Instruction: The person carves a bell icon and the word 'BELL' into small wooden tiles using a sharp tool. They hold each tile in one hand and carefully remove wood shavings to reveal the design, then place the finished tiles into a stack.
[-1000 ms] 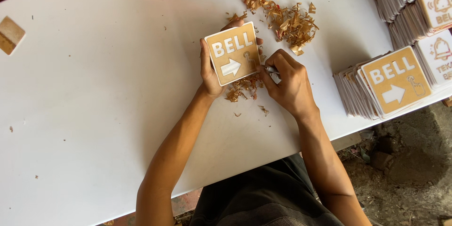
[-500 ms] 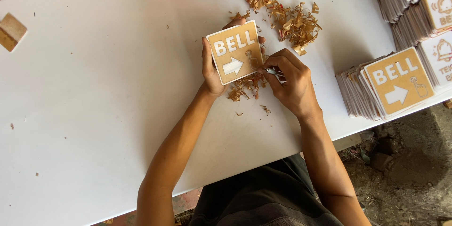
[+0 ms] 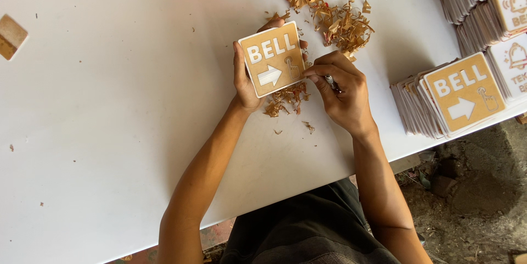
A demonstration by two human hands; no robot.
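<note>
My left hand (image 3: pixel 245 80) grips a square tan sign plate (image 3: pixel 273 58) with white letters and a white arrow, held tilted just above the white table (image 3: pixel 121 110). My right hand (image 3: pixel 341 89) is closed around a small metal tool (image 3: pixel 331 82) whose tip meets the plate's right edge. Brown peeled scraps (image 3: pixel 285 99) lie on the table right under the plate and both hands.
A bigger heap of brown peelings (image 3: pixel 336 15) sits behind the hands. A fanned stack of like sign plates (image 3: pixel 447 99) lies at the right, more stacks (image 3: pixel 488 0) at the far right corner. A small tan square (image 3: pixel 11 36) rests far left. Dirt ground (image 3: pixel 472 198) is below the table's edge.
The plate and both hands have shifted very slightly; the right hand keeps working the tool along the plate's right edge.
</note>
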